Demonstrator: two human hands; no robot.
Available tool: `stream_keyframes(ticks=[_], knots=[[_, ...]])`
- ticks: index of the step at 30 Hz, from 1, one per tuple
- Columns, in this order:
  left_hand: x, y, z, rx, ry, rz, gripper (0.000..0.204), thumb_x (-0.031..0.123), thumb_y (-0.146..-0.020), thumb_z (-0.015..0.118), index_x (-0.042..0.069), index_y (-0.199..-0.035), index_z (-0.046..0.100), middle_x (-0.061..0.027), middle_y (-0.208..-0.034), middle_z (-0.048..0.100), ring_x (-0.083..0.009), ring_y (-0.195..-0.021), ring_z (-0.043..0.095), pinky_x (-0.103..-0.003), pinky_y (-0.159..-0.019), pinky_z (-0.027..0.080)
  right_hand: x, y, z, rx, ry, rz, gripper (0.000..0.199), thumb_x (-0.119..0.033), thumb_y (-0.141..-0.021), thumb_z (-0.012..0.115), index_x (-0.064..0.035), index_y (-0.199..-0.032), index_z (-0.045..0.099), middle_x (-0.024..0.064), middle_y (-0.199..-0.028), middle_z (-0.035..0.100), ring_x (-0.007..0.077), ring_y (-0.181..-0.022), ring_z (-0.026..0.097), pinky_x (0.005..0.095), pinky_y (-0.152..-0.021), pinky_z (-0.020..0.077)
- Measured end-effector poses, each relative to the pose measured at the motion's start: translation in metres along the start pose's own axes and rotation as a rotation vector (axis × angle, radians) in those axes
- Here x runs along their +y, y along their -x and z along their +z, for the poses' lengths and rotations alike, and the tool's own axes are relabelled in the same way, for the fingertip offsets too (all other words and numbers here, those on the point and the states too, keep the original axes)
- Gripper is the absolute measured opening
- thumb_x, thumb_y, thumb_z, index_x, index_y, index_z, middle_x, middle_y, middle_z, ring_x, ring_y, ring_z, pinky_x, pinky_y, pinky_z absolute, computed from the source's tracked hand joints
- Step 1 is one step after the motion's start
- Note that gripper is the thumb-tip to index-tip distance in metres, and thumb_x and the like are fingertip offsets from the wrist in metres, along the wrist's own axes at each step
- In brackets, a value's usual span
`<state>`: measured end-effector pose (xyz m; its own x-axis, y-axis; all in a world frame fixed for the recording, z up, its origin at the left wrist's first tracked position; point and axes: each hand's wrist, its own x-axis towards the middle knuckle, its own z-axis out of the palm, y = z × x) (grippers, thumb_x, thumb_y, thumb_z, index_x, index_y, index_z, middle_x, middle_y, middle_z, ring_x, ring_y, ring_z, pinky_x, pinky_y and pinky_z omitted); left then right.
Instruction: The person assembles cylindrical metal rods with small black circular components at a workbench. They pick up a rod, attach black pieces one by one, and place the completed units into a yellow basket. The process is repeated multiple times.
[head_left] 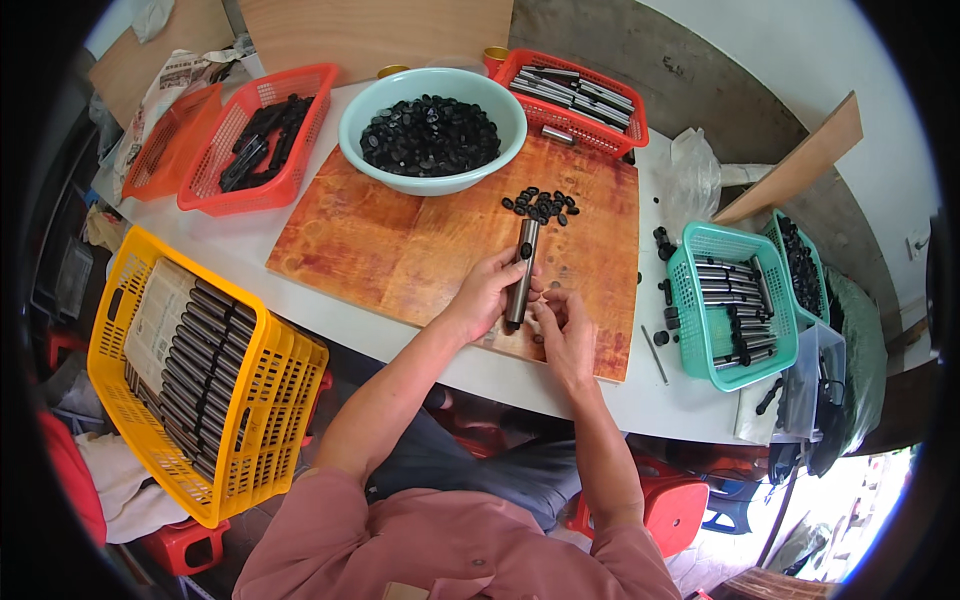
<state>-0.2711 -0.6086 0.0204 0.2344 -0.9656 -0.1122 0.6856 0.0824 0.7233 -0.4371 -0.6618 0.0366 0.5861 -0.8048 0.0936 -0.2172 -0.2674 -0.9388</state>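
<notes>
My left hand [486, 292] is wrapped round a shiny metal tube [519, 298], held tilted over the wooden board. On the tube's upper part sits a black oval piece [526, 251], near my left thumb. The tube's lower end is dark. My right hand [567, 335] is just right of the tube, its thumb and fingers drawn together; whatever is between them is too small to tell. Past the tube's top lies a loose cluster of black oval pieces [542, 206] on the board.
Beneath my hands is a brown wooden board [360, 240] on a white table. A pale blue basin [435, 182] of black pieces stands behind. Around are red baskets [318, 105], a teal basket [740, 376] of metal tubes, and a yellow crate [262, 400] of dark tubes at left.
</notes>
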Motion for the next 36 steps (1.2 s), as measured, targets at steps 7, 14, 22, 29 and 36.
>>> stream_keyframes(ticks=[7, 14, 22, 29, 36], knots=[[0.002, 0.000, 0.000, 0.000, 0.037, 0.029, 0.022, 0.014, -0.105, 0.052, -0.001, -0.121, 0.057, -0.0097, -0.106, 0.065, -0.0180, -0.093, 0.066, -0.033, -0.086, 0.056, -0.009, 0.001, 0.002, 0.015, 0.128, -0.048, 0.009, -0.006, -0.094, 0.068, 0.0018, -0.099, 0.067, 0.0119, -0.080, 0.069, 0.0158, -0.070, 0.067, 0.0325, -0.062, 0.0531], [0.005, 0.003, 0.006, 0.022, 0.060, 0.032, 0.025, 0.012, -0.104, 0.055, -0.001, -0.125, 0.055, -0.0098, -0.108, 0.065, -0.0186, -0.094, 0.066, -0.033, -0.086, 0.056, -0.005, 0.001, 0.004, 0.030, 0.207, -0.106, 0.009, -0.007, -0.090, 0.071, 0.0004, -0.095, 0.069, 0.0161, -0.081, 0.069, 0.0259, -0.069, 0.069, 0.0361, -0.066, 0.0539], [0.004, 0.003, 0.006, 0.079, 0.070, 0.077, 0.025, 0.015, -0.105, 0.054, 0.000, -0.124, 0.055, -0.0096, -0.107, 0.065, -0.0189, -0.091, 0.066, -0.034, -0.086, 0.056, -0.011, -0.005, -0.002, -0.052, 0.152, 0.029, 0.010, -0.007, -0.091, 0.069, 0.0016, -0.097, 0.070, 0.0160, -0.083, 0.071, 0.0236, -0.070, 0.070, 0.0356, -0.067, 0.0540], [0.004, 0.001, 0.010, 0.185, 0.044, 0.136, 0.029, 0.022, -0.107, 0.051, -0.001, -0.124, 0.055, -0.0093, -0.103, 0.063, -0.0163, -0.086, 0.064, -0.033, -0.080, 0.056, -0.006, -0.089, -0.038, 0.080, 0.509, -0.172, 0.019, -0.008, -0.092, 0.066, -0.0023, -0.109, 0.073, 0.0180, -0.093, 0.073, 0.0349, -0.080, 0.072, 0.0407, -0.072, 0.0561], [0.003, -0.002, 0.006, 0.142, 0.146, 0.114, 0.028, 0.022, -0.109, 0.047, -0.001, -0.121, 0.057, -0.0095, -0.103, 0.065, -0.0185, -0.086, 0.065, -0.035, -0.081, 0.056, 0.031, -0.141, -0.025, 0.101, 0.625, -0.409, 0.024, -0.010, -0.091, 0.067, -0.0068, -0.114, 0.071, 0.0207, -0.103, 0.067, 0.0413, -0.087, 0.068, 0.0480, -0.078, 0.0549]])
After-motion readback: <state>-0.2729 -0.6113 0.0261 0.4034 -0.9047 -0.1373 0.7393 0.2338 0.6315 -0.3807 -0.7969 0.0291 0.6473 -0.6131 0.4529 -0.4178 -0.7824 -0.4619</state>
